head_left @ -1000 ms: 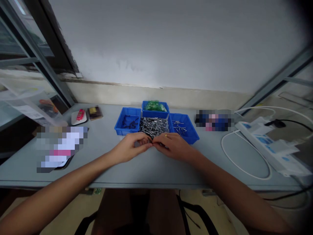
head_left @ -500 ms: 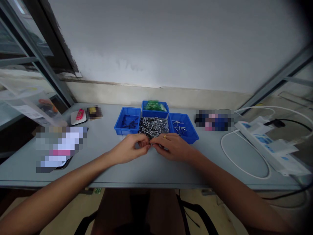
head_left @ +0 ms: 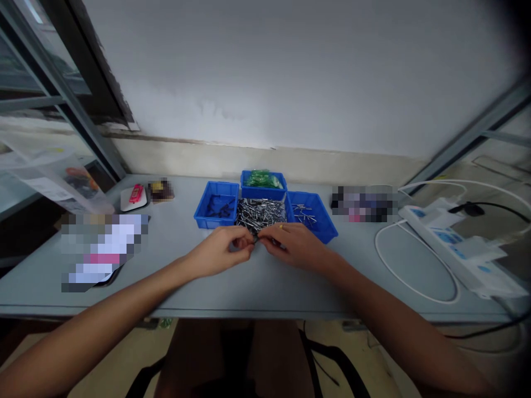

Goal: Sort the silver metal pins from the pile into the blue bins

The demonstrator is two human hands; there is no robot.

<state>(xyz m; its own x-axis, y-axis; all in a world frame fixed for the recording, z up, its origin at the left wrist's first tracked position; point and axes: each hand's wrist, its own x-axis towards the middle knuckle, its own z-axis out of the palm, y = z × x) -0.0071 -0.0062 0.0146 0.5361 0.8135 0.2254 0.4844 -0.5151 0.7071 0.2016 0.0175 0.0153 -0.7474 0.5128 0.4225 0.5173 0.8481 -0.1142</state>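
Fingertips of my left hand and my right hand meet in a pinch just in front of a heap of thin metal pins. Between them is a small dark sliver, too small to name; both hands look closed on it. Left of the heap stands a blue bin with a few dark pieces inside. On the right, another blue bin holds some loose silver pins. Behind the heap, a third blue bin contains green plastic packets.
A white power strip with cables lies at the right. On the left are a blurred phone-like item, a white box with a pink object, and a clear plastic container. A wall rises behind the desk.
My right hand has shifted slightly right and up, opening a small gap between the fingertips where a dark sliver now shows. My left hand stays nearly where it was.
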